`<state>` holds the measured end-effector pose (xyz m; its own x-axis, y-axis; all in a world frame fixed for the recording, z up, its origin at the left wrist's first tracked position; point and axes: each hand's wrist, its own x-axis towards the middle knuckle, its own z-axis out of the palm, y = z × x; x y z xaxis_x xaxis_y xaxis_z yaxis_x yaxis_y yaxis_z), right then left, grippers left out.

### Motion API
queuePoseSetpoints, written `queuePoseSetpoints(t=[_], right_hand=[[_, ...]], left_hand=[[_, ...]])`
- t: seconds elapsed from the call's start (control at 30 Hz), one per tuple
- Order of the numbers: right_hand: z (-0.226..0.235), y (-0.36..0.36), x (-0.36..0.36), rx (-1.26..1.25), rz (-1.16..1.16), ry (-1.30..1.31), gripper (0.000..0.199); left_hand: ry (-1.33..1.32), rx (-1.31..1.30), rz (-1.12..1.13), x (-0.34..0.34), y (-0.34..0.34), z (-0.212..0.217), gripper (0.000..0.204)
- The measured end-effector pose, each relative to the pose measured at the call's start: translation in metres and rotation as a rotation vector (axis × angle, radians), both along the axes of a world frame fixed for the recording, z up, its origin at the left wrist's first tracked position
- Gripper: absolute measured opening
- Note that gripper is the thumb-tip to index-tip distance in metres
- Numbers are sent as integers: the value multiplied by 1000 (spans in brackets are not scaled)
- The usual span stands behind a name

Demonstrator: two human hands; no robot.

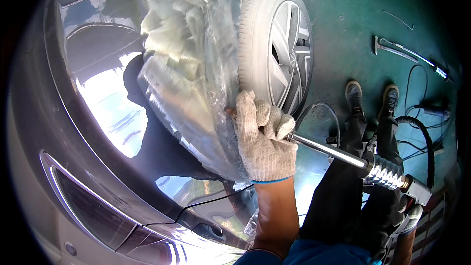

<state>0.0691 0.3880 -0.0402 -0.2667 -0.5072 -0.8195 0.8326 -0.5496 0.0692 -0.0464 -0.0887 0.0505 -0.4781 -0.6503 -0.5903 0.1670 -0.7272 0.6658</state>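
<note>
My left hand (262,137), in a white knit glove, is closed around the front end of a long steel pulling tool (333,151), right against the car's sanded bare-metal fender (186,68). The tool's shiny rod runs to the lower right to a ribbed sliding weight (387,172) and a dark rear grip. My right hand (411,217), also gloved, holds that rear grip at the lower right and is partly hidden by it. The tool's tip is hidden behind my left glove.
The front wheel (282,49) stands just right of the fender. The glossy dark car body (98,93) and a headlight (98,206) fill the left. On the green floor (343,29) lie a hammer-like tool (392,49), a light bar (434,67) and cables (422,132). My shoes (354,95) stand by the wheel.
</note>
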Motion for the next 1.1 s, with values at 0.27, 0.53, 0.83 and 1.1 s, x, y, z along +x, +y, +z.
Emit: queuePoseSetpoints(t=[0.27,0.53,0.83,1.1], right_hand=[[7,-21,-28,-256,75,100,36],[6,-24,-20,-111,-17,16,64],[12,-17,-8,34,68,171,63],[-4,-4,-12,-120,80,197,65]], left_hand=[[126,26,-17,6,7,-4,23],[-112,76,-241,19,158,-33,19],[339,314,-353,23,89,-56,26],[-37,-19,-538,22,121,-32,50]])
